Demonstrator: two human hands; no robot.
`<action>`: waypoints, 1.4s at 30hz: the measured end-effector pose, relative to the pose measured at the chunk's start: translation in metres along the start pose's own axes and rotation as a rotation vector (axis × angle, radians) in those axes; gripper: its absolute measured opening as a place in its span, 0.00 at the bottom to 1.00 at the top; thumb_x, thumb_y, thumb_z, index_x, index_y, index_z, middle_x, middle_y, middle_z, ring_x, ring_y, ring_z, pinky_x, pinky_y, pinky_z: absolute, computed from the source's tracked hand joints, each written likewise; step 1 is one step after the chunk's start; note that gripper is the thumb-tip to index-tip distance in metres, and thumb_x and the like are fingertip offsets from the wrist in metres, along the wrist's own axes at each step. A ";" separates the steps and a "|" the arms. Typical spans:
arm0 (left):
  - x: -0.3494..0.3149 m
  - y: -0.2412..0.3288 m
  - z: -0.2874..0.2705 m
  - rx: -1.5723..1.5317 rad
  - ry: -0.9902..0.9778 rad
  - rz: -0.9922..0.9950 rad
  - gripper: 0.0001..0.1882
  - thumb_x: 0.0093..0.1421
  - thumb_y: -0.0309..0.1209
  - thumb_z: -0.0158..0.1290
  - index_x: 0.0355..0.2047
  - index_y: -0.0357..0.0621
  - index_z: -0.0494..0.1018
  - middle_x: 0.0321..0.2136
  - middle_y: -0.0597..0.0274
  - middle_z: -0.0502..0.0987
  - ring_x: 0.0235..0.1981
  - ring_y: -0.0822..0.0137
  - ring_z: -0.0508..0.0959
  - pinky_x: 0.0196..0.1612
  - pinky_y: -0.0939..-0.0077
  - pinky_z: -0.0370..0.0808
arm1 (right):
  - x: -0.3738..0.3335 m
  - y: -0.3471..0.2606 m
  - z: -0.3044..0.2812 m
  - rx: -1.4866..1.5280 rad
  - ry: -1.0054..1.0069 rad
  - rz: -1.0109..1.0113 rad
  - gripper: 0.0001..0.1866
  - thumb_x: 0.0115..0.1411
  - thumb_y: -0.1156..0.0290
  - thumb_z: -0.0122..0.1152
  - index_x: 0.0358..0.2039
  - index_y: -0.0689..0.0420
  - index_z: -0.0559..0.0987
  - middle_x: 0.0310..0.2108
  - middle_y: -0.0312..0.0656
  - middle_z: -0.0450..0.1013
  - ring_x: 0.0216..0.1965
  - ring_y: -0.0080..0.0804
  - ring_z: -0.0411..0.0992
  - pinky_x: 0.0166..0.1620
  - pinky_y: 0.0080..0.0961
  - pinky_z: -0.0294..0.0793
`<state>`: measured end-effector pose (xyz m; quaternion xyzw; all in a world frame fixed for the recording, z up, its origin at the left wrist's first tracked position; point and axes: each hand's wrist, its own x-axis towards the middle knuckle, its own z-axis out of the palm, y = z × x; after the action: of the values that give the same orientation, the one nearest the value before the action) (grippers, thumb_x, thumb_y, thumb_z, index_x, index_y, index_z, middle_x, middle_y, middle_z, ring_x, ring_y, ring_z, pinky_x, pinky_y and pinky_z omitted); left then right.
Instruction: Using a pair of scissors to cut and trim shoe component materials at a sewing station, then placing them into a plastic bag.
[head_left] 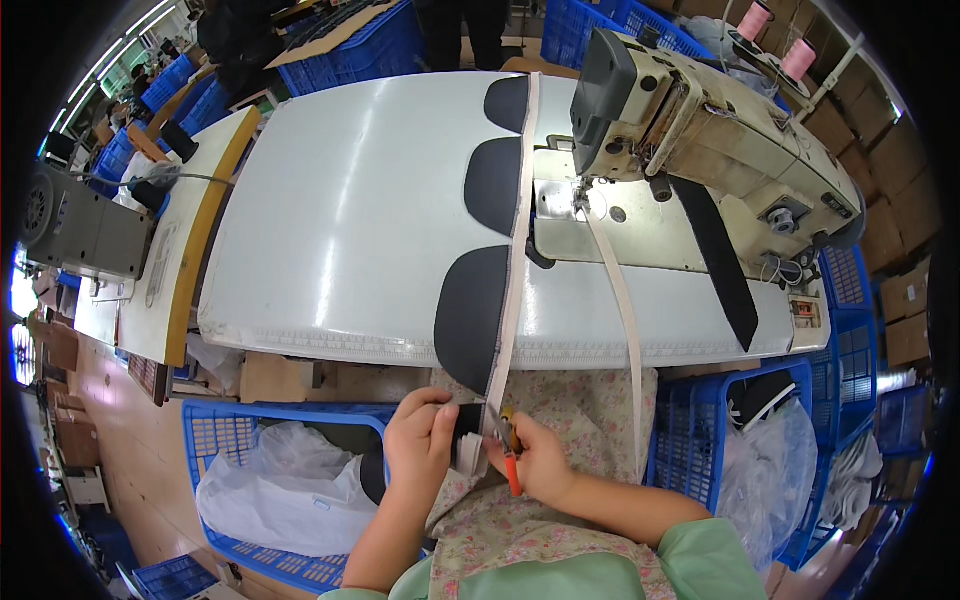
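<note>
In front of my apron, my left hand (417, 442) is closed on folded black fabric pieces joined by a pale tape. My right hand (542, 462) grips small scissors (514, 474) with an orange handle, their blades at the pale tape (509, 318) just beside my left hand. From there the tape runs up across the white table, with rounded black fabric pieces (474, 318) attached along its left edge. A sewing machine (715, 130) stands to the right of this strip. Another length of pale tape (622, 285) trails from its needle area down over my apron (590, 415).
A black strip (718, 265) lies on the machine bed. Blue baskets with plastic bags flank me, one at left (290, 408) and one at right (690, 440). Pink thread spools (797, 60) stand behind the machine. Another machine (90, 225) is at far left.
</note>
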<state>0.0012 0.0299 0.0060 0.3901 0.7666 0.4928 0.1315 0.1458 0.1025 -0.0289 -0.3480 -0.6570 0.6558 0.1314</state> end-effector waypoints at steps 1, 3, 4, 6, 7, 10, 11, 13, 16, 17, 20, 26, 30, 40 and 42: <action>0.001 -0.006 0.007 -0.010 0.005 -0.049 0.16 0.57 0.31 0.50 0.15 0.33 0.67 0.24 0.54 0.74 0.24 0.60 0.73 0.29 0.74 0.68 | -0.002 0.003 0.002 0.000 0.001 0.000 0.11 0.48 0.75 0.60 0.32 0.60 0.69 0.21 0.38 0.67 0.23 0.19 0.62 0.27 0.19 0.64; -0.003 -0.016 0.014 0.033 -0.008 -0.085 0.16 0.57 0.33 0.51 0.18 0.34 0.68 0.17 0.59 0.70 0.20 0.66 0.69 0.26 0.76 0.66 | -0.004 0.003 0.006 0.056 0.001 -0.105 0.09 0.51 0.74 0.61 0.29 0.60 0.69 0.20 0.33 0.64 0.22 0.16 0.59 0.24 0.16 0.61; -0.005 -0.018 0.016 0.028 -0.006 -0.178 0.15 0.57 0.34 0.53 0.19 0.34 0.68 0.16 0.58 0.70 0.18 0.66 0.68 0.24 0.75 0.65 | -0.007 0.001 0.004 0.072 -0.020 -0.080 0.10 0.50 0.75 0.63 0.30 0.60 0.70 0.20 0.33 0.65 0.21 0.16 0.60 0.24 0.16 0.62; -0.004 -0.021 0.020 0.020 -0.009 -0.272 0.15 0.56 0.35 0.54 0.21 0.35 0.68 0.15 0.57 0.69 0.16 0.66 0.67 0.22 0.74 0.65 | -0.009 0.005 0.002 0.075 -0.046 -0.076 0.11 0.49 0.74 0.63 0.30 0.61 0.70 0.21 0.34 0.65 0.22 0.16 0.61 0.25 0.17 0.62; -0.003 -0.022 0.022 -0.075 -0.026 -0.289 0.15 0.56 0.36 0.55 0.22 0.35 0.69 0.14 0.59 0.68 0.16 0.70 0.66 0.21 0.76 0.64 | -0.011 0.008 0.001 0.078 -0.075 -0.075 0.12 0.49 0.73 0.64 0.30 0.61 0.70 0.21 0.35 0.66 0.23 0.16 0.61 0.25 0.17 0.62; -0.002 -0.023 0.024 -0.197 -0.093 -0.343 0.15 0.55 0.37 0.56 0.23 0.35 0.70 0.13 0.64 0.67 0.16 0.76 0.63 0.21 0.79 0.62 | -0.015 0.022 -0.005 0.005 -0.114 -0.128 0.16 0.47 0.68 0.67 0.31 0.61 0.71 0.22 0.38 0.67 0.23 0.22 0.64 0.27 0.21 0.65; -0.004 -0.026 0.021 -0.217 -0.137 -0.383 0.15 0.55 0.36 0.56 0.24 0.35 0.70 0.13 0.66 0.67 0.17 0.78 0.63 0.21 0.80 0.62 | -0.015 0.014 -0.013 0.006 -0.125 -0.125 0.16 0.47 0.68 0.67 0.31 0.61 0.71 0.22 0.38 0.67 0.23 0.22 0.64 0.27 0.21 0.65; -0.006 -0.029 0.012 -0.269 -0.146 -0.370 0.15 0.55 0.36 0.56 0.24 0.35 0.70 0.13 0.67 0.67 0.17 0.78 0.63 0.21 0.80 0.62 | -0.013 -0.020 -0.047 -0.357 -0.252 -0.270 0.21 0.44 0.60 0.69 0.32 0.59 0.72 0.26 0.42 0.72 0.27 0.36 0.72 0.30 0.28 0.70; -0.010 -0.026 0.000 -0.311 -0.149 -0.349 0.15 0.55 0.36 0.56 0.23 0.35 0.70 0.13 0.67 0.67 0.17 0.78 0.63 0.20 0.81 0.61 | -0.014 -0.046 -0.098 -0.493 -0.463 -0.084 0.26 0.44 0.50 0.68 0.31 0.59 0.72 0.26 0.43 0.69 0.29 0.39 0.70 0.32 0.30 0.69; -0.010 -0.024 -0.002 -0.307 -0.156 -0.336 0.15 0.55 0.36 0.57 0.22 0.35 0.70 0.13 0.66 0.67 0.17 0.77 0.63 0.20 0.80 0.62 | -0.015 -0.046 -0.112 -0.545 -0.540 -0.083 0.27 0.45 0.48 0.66 0.31 0.59 0.72 0.27 0.44 0.68 0.29 0.39 0.69 0.33 0.30 0.68; -0.012 -0.022 -0.005 -0.260 -0.172 -0.268 0.16 0.54 0.36 0.57 0.20 0.35 0.68 0.12 0.63 0.67 0.15 0.76 0.63 0.19 0.79 0.62 | -0.014 -0.044 -0.136 -0.652 -0.759 0.088 0.29 0.48 0.43 0.61 0.30 0.60 0.72 0.26 0.44 0.66 0.30 0.39 0.68 0.34 0.31 0.67; -0.014 -0.016 -0.006 -0.218 -0.165 -0.216 0.18 0.53 0.36 0.59 0.17 0.36 0.66 0.11 0.60 0.67 0.14 0.73 0.63 0.18 0.77 0.62 | -0.005 -0.041 -0.118 -0.496 -0.788 0.158 0.29 0.50 0.41 0.58 0.27 0.60 0.71 0.26 0.44 0.67 0.29 0.41 0.67 0.34 0.32 0.67; -0.014 -0.016 -0.009 -0.192 -0.164 -0.199 0.18 0.53 0.35 0.59 0.17 0.36 0.66 0.11 0.60 0.67 0.14 0.72 0.63 0.18 0.77 0.62 | 0.003 -0.043 -0.114 -0.603 -0.839 0.158 0.30 0.50 0.39 0.56 0.26 0.60 0.72 0.26 0.44 0.68 0.29 0.40 0.68 0.34 0.32 0.67; -0.013 -0.014 -0.006 -0.192 -0.182 -0.194 0.14 0.54 0.34 0.57 0.22 0.36 0.70 0.14 0.64 0.69 0.16 0.75 0.65 0.21 0.80 0.63 | 0.002 -0.033 -0.110 -0.512 -0.879 0.164 0.28 0.52 0.41 0.55 0.24 0.58 0.72 0.20 0.42 0.66 0.24 0.35 0.65 0.29 0.29 0.65; -0.012 -0.012 -0.005 -0.197 -0.145 -0.177 0.17 0.53 0.35 0.59 0.17 0.37 0.66 0.11 0.58 0.69 0.13 0.70 0.65 0.18 0.76 0.63 | 0.001 -0.030 -0.111 -0.489 -0.884 0.147 0.28 0.53 0.41 0.55 0.25 0.58 0.72 0.20 0.42 0.66 0.23 0.34 0.64 0.28 0.28 0.64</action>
<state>0.0006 0.0152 -0.0036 0.3410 0.7345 0.5225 0.2670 0.2059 0.1915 0.0113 -0.1030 -0.7579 0.5747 -0.2911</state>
